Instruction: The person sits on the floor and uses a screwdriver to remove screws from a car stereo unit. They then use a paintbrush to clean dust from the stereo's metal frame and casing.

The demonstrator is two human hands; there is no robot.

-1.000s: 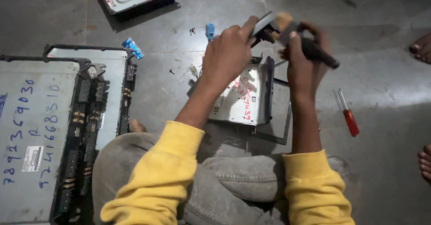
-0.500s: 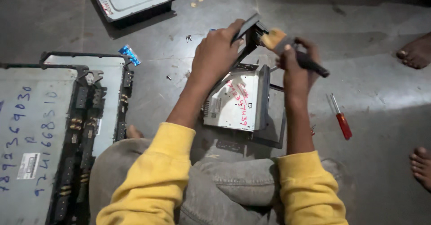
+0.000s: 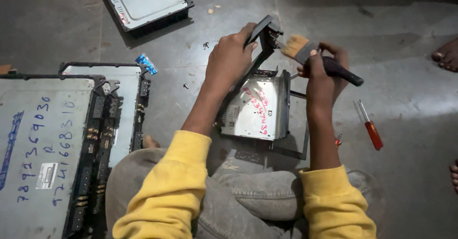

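Upper centre: left hand (image 3: 232, 60) grips black frame part (image 3: 261, 36); right hand (image 3: 323, 72) grips paintbrush (image 3: 315, 57), bristles touching it, above metal unit (image 3: 255, 108)

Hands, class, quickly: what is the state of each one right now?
Left hand: closed, holding a black frame.
Right hand: closed, holding a brush.

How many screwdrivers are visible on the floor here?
1: a red-handled screwdriver lies on the grey floor, right of the right hand holding a brush. Others may be hidden.
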